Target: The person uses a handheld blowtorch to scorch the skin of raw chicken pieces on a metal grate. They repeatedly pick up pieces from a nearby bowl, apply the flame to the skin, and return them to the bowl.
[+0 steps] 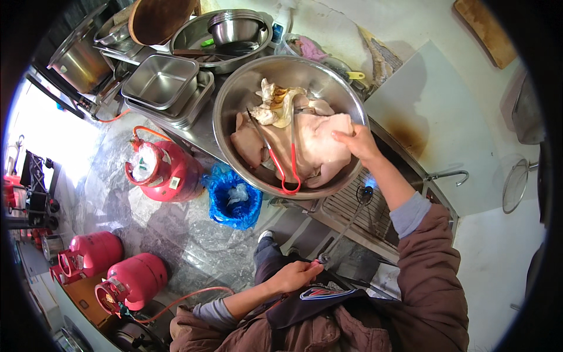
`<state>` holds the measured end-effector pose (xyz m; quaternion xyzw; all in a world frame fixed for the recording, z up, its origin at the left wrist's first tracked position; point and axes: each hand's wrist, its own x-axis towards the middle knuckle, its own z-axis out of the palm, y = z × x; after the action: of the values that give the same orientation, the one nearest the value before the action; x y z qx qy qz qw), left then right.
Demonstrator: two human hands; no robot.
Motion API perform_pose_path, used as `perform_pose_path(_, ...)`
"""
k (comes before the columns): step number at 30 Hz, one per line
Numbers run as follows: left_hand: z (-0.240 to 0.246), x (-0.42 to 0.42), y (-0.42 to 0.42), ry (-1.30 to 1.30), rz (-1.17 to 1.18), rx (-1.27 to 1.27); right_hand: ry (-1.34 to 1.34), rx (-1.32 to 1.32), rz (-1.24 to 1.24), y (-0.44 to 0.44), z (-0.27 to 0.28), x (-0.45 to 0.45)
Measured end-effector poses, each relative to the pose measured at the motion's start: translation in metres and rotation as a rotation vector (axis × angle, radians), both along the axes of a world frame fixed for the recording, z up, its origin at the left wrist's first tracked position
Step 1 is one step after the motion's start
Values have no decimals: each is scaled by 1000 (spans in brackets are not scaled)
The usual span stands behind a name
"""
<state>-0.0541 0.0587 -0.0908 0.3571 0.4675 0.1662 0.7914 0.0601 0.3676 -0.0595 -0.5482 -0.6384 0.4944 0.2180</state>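
A wide stainless steel bowl (225, 145) holds large pale pieces of meat with skin (323, 134). My right hand (361, 141) grips the edge of the biggest piece, thumb on top and fingers hidden below. Across the meat lie metal tongs with red handles (292, 176). A paler, partly yellow-brown piece (278, 103) rests at the bowl's far side. Low in front of my body, my left hand (297, 275) is closed around the handle of a long-necked gas torch (347, 229). Its head shows a blue flame (369, 181) close to the bowl's near right rim, over a wire rack (341, 207).
Stacked steel pans (162, 81) and a basin of bowls (189, 37) sit left on the counter. A red gas cylinder (169, 171) and a blue-lined bin (235, 204) stand below. Two pink cylinders (136, 277) are behind left. An orange hose (189, 295) runs near my left arm.
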Motion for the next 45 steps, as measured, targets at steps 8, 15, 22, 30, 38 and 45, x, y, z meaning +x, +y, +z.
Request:
perform_pose_path(8,5,-2,0,17,-12,38,8,113,6,4,155,14)
perform_pose_path(15,7,10,-2,-72,91,-97,-100,353,-156,-11,275,118)
perform_pose_path(22,27,14,-14,-9,112,-134,-239,450,-277,-45,301,249)
perform_pose_path(30,59,31,-42,93,162,-190,-523,358,-87,-27,187,311)
perform_pose_path(38,79,44,-62,114,255,-188,-70,122,-45,-51,133,341)
perform_pose_path(45,98,62,-61,142,298,-154,111,-56,-196,-48,4,397)
